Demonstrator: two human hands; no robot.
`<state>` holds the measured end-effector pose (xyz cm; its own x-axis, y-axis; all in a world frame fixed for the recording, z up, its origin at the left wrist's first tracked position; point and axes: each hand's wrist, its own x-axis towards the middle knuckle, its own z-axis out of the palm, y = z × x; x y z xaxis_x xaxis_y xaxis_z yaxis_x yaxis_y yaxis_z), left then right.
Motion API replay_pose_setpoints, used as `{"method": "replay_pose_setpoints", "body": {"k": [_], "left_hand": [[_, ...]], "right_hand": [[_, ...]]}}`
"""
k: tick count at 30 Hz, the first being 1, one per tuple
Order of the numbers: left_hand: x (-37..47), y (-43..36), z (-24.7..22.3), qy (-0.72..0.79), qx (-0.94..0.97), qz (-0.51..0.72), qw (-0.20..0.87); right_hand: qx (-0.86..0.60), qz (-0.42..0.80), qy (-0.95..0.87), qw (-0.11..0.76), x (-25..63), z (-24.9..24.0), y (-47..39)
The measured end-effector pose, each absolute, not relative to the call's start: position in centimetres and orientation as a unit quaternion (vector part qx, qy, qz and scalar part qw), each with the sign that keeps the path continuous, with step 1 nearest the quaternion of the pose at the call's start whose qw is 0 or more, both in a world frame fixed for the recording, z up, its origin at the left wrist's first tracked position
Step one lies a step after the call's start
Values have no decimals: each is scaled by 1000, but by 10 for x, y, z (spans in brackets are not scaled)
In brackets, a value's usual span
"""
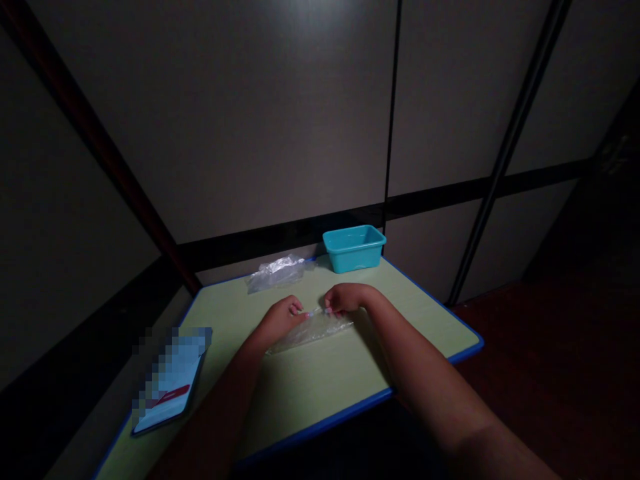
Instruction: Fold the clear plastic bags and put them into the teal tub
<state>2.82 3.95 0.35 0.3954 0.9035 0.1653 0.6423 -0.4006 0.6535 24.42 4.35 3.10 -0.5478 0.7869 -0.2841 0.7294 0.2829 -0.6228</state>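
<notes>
A clear plastic bag (313, 331) lies flat on the table in front of me, its far edge between my two hands. My left hand (285, 318) pinches that edge on the left, thumb pointing inward and fingers curled. On the right, my right hand (344, 298) bends down at the wrist, its fingers closed on the bag's edge. A small gap separates the hands. Farther back rests a pile of clear plastic bags (280, 272), crumpled and shiny; how many there are I cannot tell.
A turquoise plastic basket (356, 257) stands at the table's back right. At the left lies a tablet-like flat thing (175, 380), partly blurred out. The pale table (310, 393) has a blue rim, and tall panelled doors (280, 133) rise right behind it.
</notes>
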Motion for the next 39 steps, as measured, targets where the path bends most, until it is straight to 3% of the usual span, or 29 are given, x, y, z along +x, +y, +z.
{"method": "replay_pose_setpoints", "body": {"k": [19, 27, 39], "left_hand": [[15, 36, 3, 453, 788, 269, 319], [16, 34, 4, 453, 790, 270, 313], [16, 36, 2, 463, 776, 287, 316]], "right_hand": [[-547, 287, -785, 51, 249, 39, 42], [-568, 250, -784, -11, 249, 50, 37], [-601, 255, -757, -20, 249, 47, 40]]}}
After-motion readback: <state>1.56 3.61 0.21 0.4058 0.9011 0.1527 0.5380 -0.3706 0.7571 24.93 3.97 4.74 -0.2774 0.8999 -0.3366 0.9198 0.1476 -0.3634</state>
